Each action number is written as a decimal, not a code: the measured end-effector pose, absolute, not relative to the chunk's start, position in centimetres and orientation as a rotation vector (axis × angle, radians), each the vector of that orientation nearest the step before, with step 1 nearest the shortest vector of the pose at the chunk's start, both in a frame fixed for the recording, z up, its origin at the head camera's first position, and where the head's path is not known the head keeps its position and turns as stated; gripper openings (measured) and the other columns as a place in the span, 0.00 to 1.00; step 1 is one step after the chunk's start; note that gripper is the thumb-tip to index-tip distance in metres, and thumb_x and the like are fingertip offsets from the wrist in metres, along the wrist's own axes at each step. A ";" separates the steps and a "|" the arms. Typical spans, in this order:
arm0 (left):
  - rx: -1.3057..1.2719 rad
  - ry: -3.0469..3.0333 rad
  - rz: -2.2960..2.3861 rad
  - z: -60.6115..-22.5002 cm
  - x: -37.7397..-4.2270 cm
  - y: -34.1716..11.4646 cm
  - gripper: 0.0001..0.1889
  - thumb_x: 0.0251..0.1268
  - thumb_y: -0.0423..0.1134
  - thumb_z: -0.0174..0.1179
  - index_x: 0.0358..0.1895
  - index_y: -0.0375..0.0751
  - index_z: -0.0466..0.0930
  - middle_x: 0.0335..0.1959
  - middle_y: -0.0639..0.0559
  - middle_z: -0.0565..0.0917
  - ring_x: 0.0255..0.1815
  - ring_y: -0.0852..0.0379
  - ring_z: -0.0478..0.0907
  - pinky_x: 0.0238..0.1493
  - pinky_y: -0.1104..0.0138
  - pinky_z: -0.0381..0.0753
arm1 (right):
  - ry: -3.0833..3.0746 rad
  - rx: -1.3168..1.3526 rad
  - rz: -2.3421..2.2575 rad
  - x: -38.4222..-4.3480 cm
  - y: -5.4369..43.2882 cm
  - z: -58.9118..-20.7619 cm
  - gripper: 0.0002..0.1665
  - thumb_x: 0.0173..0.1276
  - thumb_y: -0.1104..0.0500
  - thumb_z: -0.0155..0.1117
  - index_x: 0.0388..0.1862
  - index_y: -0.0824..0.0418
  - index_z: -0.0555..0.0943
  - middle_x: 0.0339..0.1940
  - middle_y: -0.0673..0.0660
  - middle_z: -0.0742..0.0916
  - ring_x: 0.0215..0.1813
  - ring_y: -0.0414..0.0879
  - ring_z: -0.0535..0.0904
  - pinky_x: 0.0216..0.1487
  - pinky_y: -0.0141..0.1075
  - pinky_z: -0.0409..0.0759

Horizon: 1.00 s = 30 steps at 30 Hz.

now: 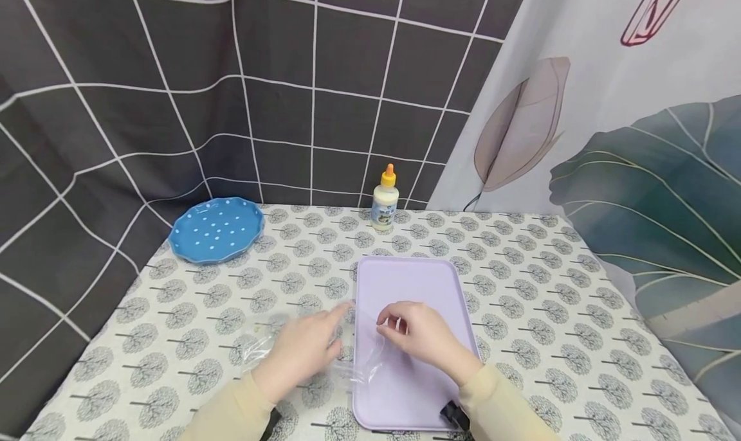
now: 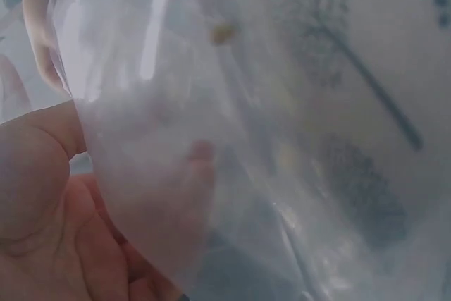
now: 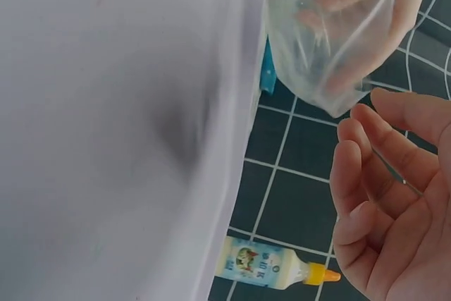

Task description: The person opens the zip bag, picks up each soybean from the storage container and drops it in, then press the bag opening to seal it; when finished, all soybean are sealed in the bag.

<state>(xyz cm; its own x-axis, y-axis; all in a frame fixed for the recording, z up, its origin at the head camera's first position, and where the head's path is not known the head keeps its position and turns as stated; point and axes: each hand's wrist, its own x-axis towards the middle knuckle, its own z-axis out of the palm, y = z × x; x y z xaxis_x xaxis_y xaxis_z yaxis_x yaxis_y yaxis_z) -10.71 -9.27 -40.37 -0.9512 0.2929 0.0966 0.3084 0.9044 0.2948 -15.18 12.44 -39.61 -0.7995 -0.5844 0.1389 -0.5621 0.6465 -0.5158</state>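
Observation:
A clear plastic bag (image 1: 365, 370) spreads around my left hand (image 1: 303, 344) and reaches over the left edge of a lilac tray (image 1: 413, 402). In the left wrist view the bag's film (image 2: 148, 188) covers my left fingers, which show blurred through it; the thumb stands apart from the index finger. My right hand (image 1: 425, 335) is above the tray, thumb and index finger pinching the bag's edge. From the right wrist, those fingertips (image 3: 380, 96) meet at the bag's lower corner (image 3: 338, 103). A small yellowish spot (image 2: 223, 33) shows through the film.
Behind the tray stands a bottle (image 1: 384, 203) with a yellow cap and orange tip. A blue plate (image 1: 217, 232) with white dots and a wavy rim lies at the back left. A dark checked curtain (image 1: 278, 119) hangs along the back of the tree-print tablecloth (image 1: 538, 338).

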 end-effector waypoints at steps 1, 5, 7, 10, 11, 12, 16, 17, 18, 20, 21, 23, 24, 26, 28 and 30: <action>-0.468 -3.015 -0.480 -40.3 -10.8 -9.3 0.29 0.57 0.41 0.64 0.64 0.42 0.70 0.18 0.60 0.74 0.17 0.65 0.66 0.16 0.74 0.63 | 2.819 -0.983 -0.870 -15.1 12.6 -39.6 0.04 0.61 0.55 0.67 0.33 0.53 0.83 0.24 0.39 0.80 0.26 0.31 0.71 0.29 0.26 0.72; -0.442 -3.015 -0.443 -39.6 -10.9 -9.4 0.25 0.62 0.38 0.60 0.63 0.39 0.72 0.12 0.62 0.64 0.13 0.66 0.59 0.15 0.74 0.62 | 2.818 -1.054 -0.947 -14.3 13.2 -39.4 0.04 0.63 0.54 0.65 0.31 0.53 0.82 0.24 0.38 0.80 0.27 0.29 0.71 0.29 0.26 0.74; -0.429 -3.006 -0.428 -39.2 -10.8 -9.5 0.23 0.62 0.37 0.59 0.62 0.39 0.74 0.10 0.62 0.62 0.12 0.65 0.58 0.14 0.74 0.61 | 2.789 -1.150 -1.015 -13.7 13.3 -39.3 0.03 0.64 0.55 0.65 0.32 0.52 0.82 0.24 0.38 0.80 0.27 0.28 0.71 0.29 0.26 0.75; -0.406 -2.974 -0.391 -38.6 -10.7 -9.7 0.22 0.61 0.37 0.59 0.60 0.40 0.75 0.08 0.62 0.61 0.10 0.65 0.56 0.13 0.73 0.59 | 2.726 -1.345 -1.054 -12.6 13.3 -39.1 0.08 0.63 0.52 0.66 0.38 0.53 0.83 0.24 0.39 0.80 0.25 0.28 0.70 0.27 0.23 0.73; -0.397 -2.960 -0.378 -38.5 -10.7 -9.8 0.22 0.61 0.37 0.59 0.60 0.41 0.76 0.08 0.62 0.61 0.10 0.65 0.56 0.13 0.73 0.59 | 2.713 -1.402 -1.034 -12.3 13.2 -39.1 0.12 0.62 0.50 0.67 0.42 0.53 0.83 0.24 0.39 0.79 0.25 0.28 0.69 0.27 0.21 0.71; -0.391 -2.949 -0.373 -38.3 -10.8 -9.8 0.22 0.60 0.37 0.59 0.60 0.41 0.76 0.07 0.62 0.60 0.10 0.65 0.56 0.13 0.73 0.58 | 2.708 -1.455 -1.004 -12.0 13.0 -39.0 0.15 0.61 0.48 0.67 0.44 0.53 0.82 0.24 0.39 0.79 0.24 0.28 0.68 0.26 0.19 0.70; -0.395 -2.934 -0.381 -37.8 -10.7 -9.9 0.22 0.61 0.37 0.59 0.60 0.42 0.76 0.07 0.62 0.60 0.09 0.65 0.55 0.12 0.74 0.58 | 2.733 -1.588 -0.876 -11.4 12.4 -39.0 0.23 0.57 0.47 0.70 0.50 0.53 0.82 0.23 0.39 0.79 0.22 0.27 0.66 0.27 0.13 0.63; -0.398 -2.938 -0.393 -37.7 -10.7 -9.9 0.21 0.62 0.38 0.58 0.60 0.41 0.76 0.07 0.62 0.60 0.09 0.65 0.55 0.12 0.74 0.58 | 2.738 -1.607 -0.872 -11.3 12.3 -39.0 0.22 0.57 0.49 0.71 0.50 0.52 0.82 0.23 0.39 0.79 0.22 0.26 0.66 0.26 0.13 0.62; -0.400 -2.938 -0.400 -37.6 -10.7 -10.0 0.21 0.62 0.38 0.58 0.59 0.41 0.76 0.07 0.62 0.60 0.09 0.65 0.55 0.12 0.74 0.58 | 2.743 -1.630 -0.874 -11.2 12.2 -38.9 0.21 0.56 0.51 0.72 0.49 0.52 0.82 0.23 0.38 0.79 0.21 0.25 0.66 0.26 0.12 0.62; -0.401 -2.938 -0.416 -37.4 -10.7 -10.1 0.20 0.62 0.38 0.58 0.59 0.42 0.77 0.08 0.62 0.60 0.10 0.65 0.56 0.12 0.74 0.58 | 2.740 -1.668 -0.903 -11.2 12.2 -38.9 0.19 0.56 0.54 0.72 0.48 0.52 0.83 0.23 0.38 0.79 0.21 0.25 0.65 0.26 0.12 0.62; -0.399 -2.935 -0.416 -37.3 -10.7 -10.2 0.20 0.62 0.38 0.58 0.58 0.42 0.77 0.08 0.62 0.61 0.10 0.65 0.56 0.12 0.74 0.58 | 2.733 -1.685 -0.925 -11.2 12.2 -38.9 0.18 0.56 0.56 0.71 0.48 0.52 0.83 0.22 0.39 0.79 0.21 0.25 0.65 0.25 0.12 0.62; -0.393 -2.926 -0.406 -37.2 -10.7 -10.3 0.19 0.62 0.39 0.58 0.58 0.42 0.78 0.08 0.62 0.61 0.10 0.65 0.56 0.13 0.74 0.58 | 2.716 -1.706 -0.956 -11.2 12.2 -38.9 0.18 0.57 0.58 0.70 0.48 0.52 0.83 0.22 0.39 0.80 0.21 0.25 0.65 0.25 0.12 0.62; -0.389 -2.919 -0.407 -37.1 -10.7 -10.3 0.19 0.62 0.38 0.58 0.57 0.42 0.78 0.08 0.62 0.61 0.11 0.65 0.56 0.13 0.73 0.58 | 2.710 -1.712 -0.961 -11.1 12.2 -38.9 0.17 0.57 0.59 0.70 0.48 0.52 0.83 0.22 0.39 0.80 0.21 0.25 0.66 0.25 0.12 0.62; -0.387 -2.910 -0.419 -37.0 -10.7 -10.3 0.20 0.61 0.38 0.58 0.57 0.42 0.78 0.08 0.62 0.60 0.11 0.65 0.56 0.14 0.73 0.58 | 2.700 -1.701 -0.966 -11.1 12.3 -38.9 0.16 0.58 0.59 0.69 0.47 0.52 0.82 0.22 0.39 0.79 0.21 0.26 0.67 0.26 0.12 0.63; -0.385 -2.915 -0.454 -36.9 -10.7 -10.5 0.20 0.62 0.38 0.57 0.58 0.41 0.78 0.08 0.63 0.60 0.11 0.66 0.56 0.14 0.74 0.59 | 2.699 -1.680 -0.960 -11.1 12.4 -38.8 0.15 0.58 0.59 0.69 0.46 0.52 0.82 0.23 0.39 0.80 0.22 0.27 0.68 0.27 0.12 0.64; -0.368 -2.925 -0.510 -36.7 -10.8 -10.8 0.20 0.64 0.37 0.55 0.59 0.40 0.77 0.08 0.63 0.60 0.12 0.66 0.56 0.14 0.74 0.59 | 2.705 -1.655 -0.960 -11.2 12.6 -38.6 0.12 0.59 0.60 0.68 0.43 0.53 0.82 0.23 0.39 0.79 0.22 0.28 0.69 0.27 0.12 0.64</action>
